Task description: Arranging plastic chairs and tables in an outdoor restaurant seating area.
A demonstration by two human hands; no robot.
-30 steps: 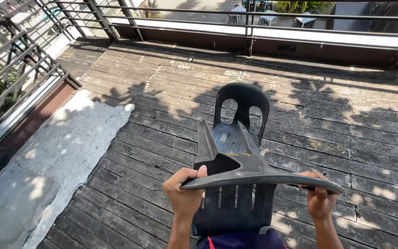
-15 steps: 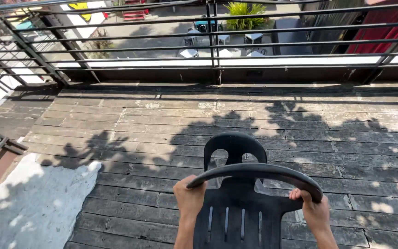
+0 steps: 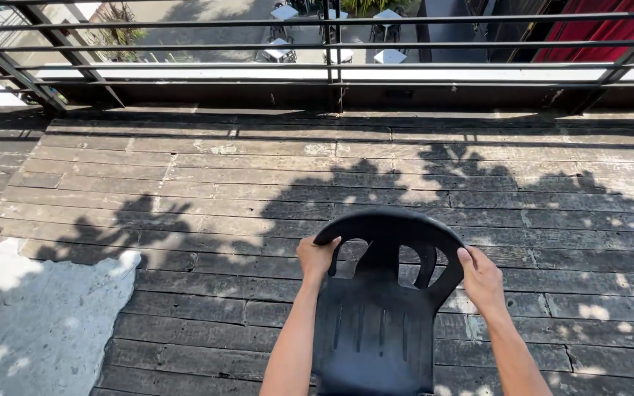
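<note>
Black plastic chair (image 3: 376, 323) — legs unseen — both hands' (image 3: 317, 257) (image 3: 481, 279) fingers clamped around its backrest.

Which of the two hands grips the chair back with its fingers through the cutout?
The left hand: its fingers curl through the opening in the black chair back. The right hand instead clasps the outer edge of the frame, clear of the cutout.

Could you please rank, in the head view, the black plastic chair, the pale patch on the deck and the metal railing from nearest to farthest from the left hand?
From the left hand:
1. Black plastic chair, gripped at its curved top edge.
2. Pale patch, on the deck, lower left.
3. Metal railing, across the far edge.
</note>
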